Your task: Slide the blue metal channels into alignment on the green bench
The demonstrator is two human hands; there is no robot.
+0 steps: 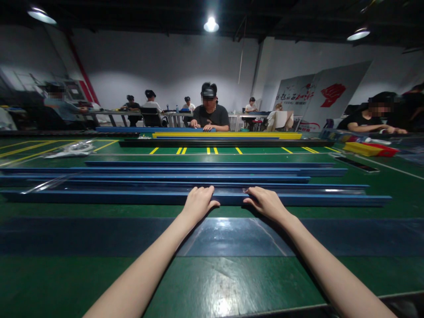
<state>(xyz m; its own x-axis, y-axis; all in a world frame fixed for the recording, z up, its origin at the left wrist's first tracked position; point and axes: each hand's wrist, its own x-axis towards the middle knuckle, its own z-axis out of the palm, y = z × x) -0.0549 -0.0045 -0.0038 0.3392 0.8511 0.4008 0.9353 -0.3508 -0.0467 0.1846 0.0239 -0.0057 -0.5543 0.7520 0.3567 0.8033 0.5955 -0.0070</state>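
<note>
A long blue channel [228, 200] stretches nearly the full breadth of a green tabletop [218, 274].
Straight, slim and trough-shaped, the piece lies flat and crosswise, its open side up and its smooth near wall facing the camera; glossy clear film [334, 191] catches the light inside the trough toward the right end, behind the near wall's upper edge.

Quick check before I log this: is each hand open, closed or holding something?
Left hand: closed on the near edge of the nearest blue rail.
Right hand: closed on the same edge.
</note>
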